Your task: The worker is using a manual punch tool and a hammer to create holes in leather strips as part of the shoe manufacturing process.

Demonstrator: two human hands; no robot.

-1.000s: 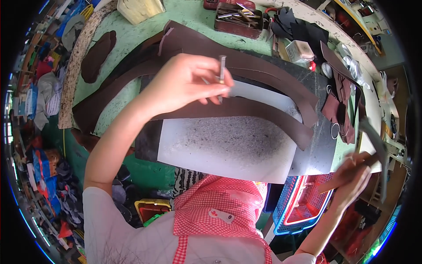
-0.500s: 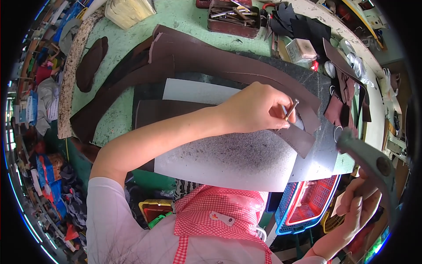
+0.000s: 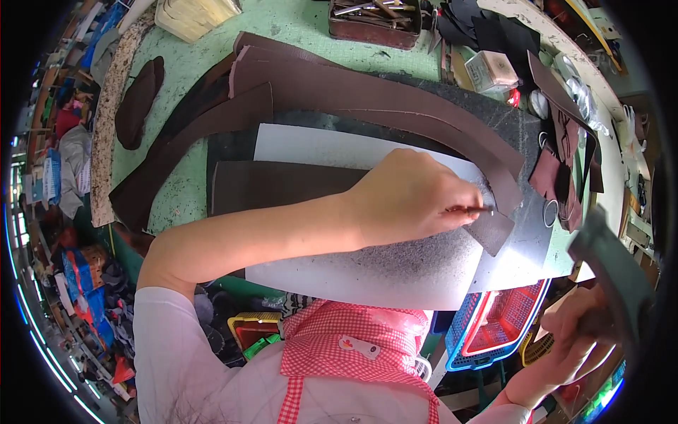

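Note:
My left hand [image 3: 413,201] is closed around a thin metal punch [image 3: 474,209], its tip set on the end of a long curved brown leather strap [image 3: 424,120] that lies across a white speckled cutting board [image 3: 367,265]. A flat brown leather piece [image 3: 275,185] lies under my forearm. My right hand [image 3: 583,339] is low at the right edge, gripping a hammer [image 3: 614,265] with a dark head raised above it.
Green worktable [image 3: 205,63] with more brown leather strips and an oval piece [image 3: 138,102]. A tool tray [image 3: 381,21], small boxes and dark leather scraps sit at the back and right. A red and blue basket [image 3: 494,325] stands below the table edge.
My left hand has swung from the middle of the board to its right end and set the punch on the strap. My right hand has drawn in with the hammer raised.

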